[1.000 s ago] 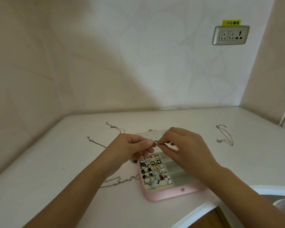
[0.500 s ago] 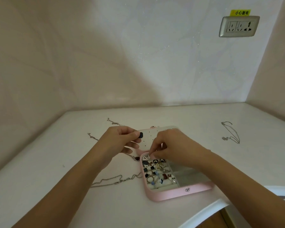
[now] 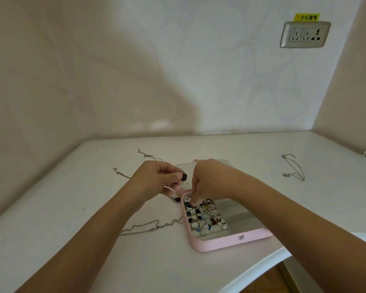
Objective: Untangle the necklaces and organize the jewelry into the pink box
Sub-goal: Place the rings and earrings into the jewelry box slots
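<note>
The pink box point(image 3: 230, 243) lies open near the front edge of the table point(image 3: 72, 240), its lid point(image 3: 185, 169) folded back flat behind it; the left half of the tray is crowded with rings and small pieces, the right compartments look bare from where I watch. The right hand point(image 3: 211, 180) is curled down over the back-left corner of the tray, its fingertips point(image 3: 193, 201) among the pieces there; I cannot tell whether that grip holds anything or only presses. The left hand point(image 3: 156, 178) hovers just left of the lid, its grip a tight pinch of thumb and fingers on a small black piece point(image 3: 184, 177).

A dark pendant point(image 3: 176, 199) lies just beside the box's back-left corner; a long chain point(image 3: 148, 227) trails across the table up to the box's left wall; two thinner chains point(image 3: 149, 155) point(image 3: 120, 173) lie behind the left hand, and another necklace point(image 3: 294, 168) lies well apart on the right.

My worries: the slots are packed, so probing fingertips could knock a neighbouring piece loose; the black piece is tiny and could slip from the pinch and bounce off the table; the left forearm passes over the long chain and could drag it into a fresh tangle; a push on the box could slide it over the near edge.
</note>
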